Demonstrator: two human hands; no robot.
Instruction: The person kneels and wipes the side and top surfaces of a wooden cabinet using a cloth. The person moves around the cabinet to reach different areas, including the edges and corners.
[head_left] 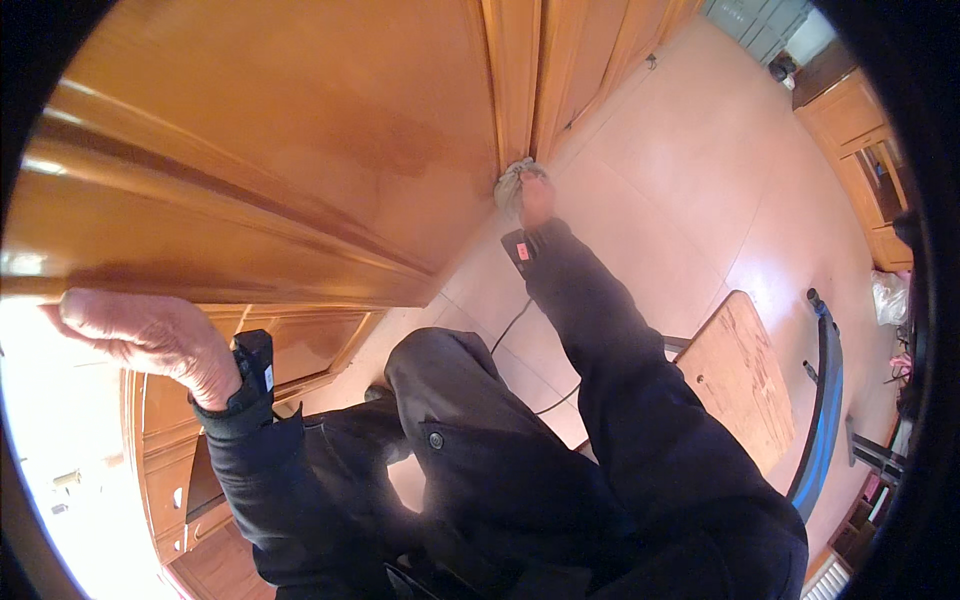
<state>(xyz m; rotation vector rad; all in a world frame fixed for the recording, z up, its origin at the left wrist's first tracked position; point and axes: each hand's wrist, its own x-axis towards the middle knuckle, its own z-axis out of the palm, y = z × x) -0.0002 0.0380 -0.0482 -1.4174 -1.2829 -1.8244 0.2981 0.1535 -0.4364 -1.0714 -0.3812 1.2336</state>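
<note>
Wiping appears to be the work in hand, with a crumpled pale grey-green cloth at the upper centre of the frame, against the lower corner of a glossy orange-brown wooden panel with raised mouldings. The right hand, somewhat blurred, is closed around the cloth. The left hand, at the left of the frame, looks open and flat at the panel's near edge, no object visible in it; how firmly it bears there I cannot tell.

Progress is hard to judge: the panel's sheen does not separate wiped from unwiped parts, though the corner under the cloth seems unfinished. Bunched up, the cloth points no clear way; its visible part runs slightly longer up and down the frame, roughly along the moulding.
</note>
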